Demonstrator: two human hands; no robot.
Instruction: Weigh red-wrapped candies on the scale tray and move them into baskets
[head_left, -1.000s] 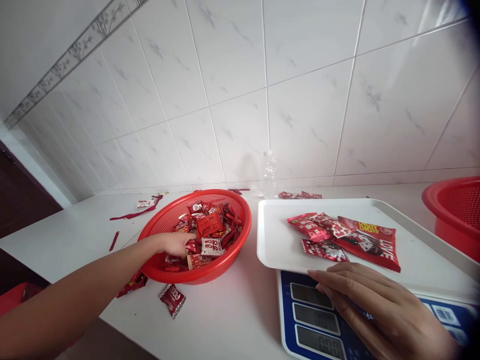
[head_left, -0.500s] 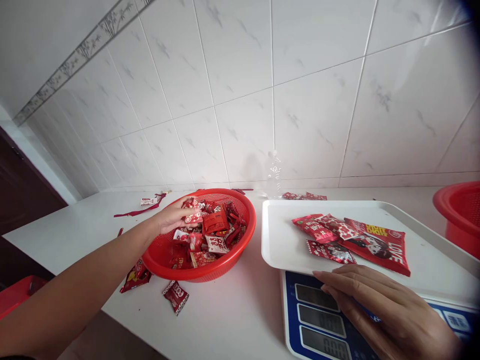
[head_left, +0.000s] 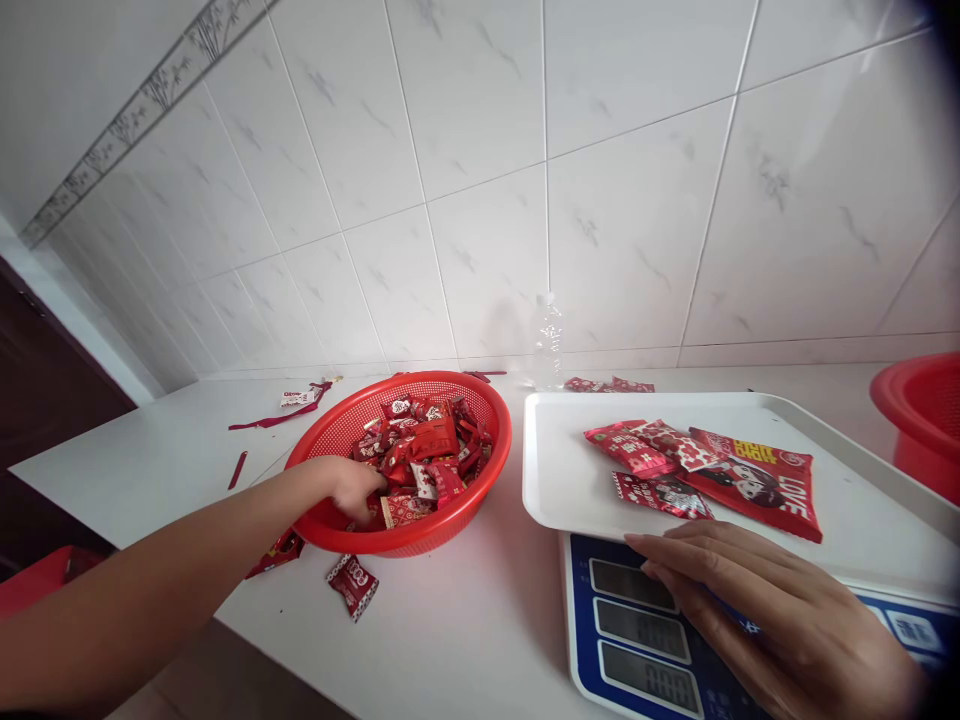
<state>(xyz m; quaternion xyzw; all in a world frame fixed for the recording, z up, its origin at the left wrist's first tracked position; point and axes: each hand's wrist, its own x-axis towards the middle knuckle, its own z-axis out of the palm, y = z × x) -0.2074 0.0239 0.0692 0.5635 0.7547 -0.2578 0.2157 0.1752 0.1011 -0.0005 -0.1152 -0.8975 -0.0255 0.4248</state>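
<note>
My left hand (head_left: pixel 358 491) reaches down into a red plastic basket (head_left: pixel 322 540) heaped with small red and white candy packets (head_left: pixel 433 440). Its fingertips are hidden among the wrappers, so what they hold cannot be made out. At the right, my right hand (head_left: pixel 780 610) hovers over or rests on a blue and white digital scale (head_left: pixel 637 610), its fingers stretched out and holding nothing. On the scale lies a white tray (head_left: pixel 559 490), which carries a large red LOVE packet (head_left: pixel 780 490) and several smaller red packets (head_left: pixel 634 452) near my right fingertips.
A single dark red candy packet (head_left: pixel 352 587) lies in front of the basket, and another packet (head_left: pixel 274 556) is partly under its left side. A clear plastic bottle (head_left: pixel 548 342) stands by the tiled wall. A second red basket (head_left: pixel 919 400) sits at the far right.
My left hand has let go of the patterned red packet it was holding and moved down, deeper into the basket's near left side. My right hand has stayed at the scale.
</note>
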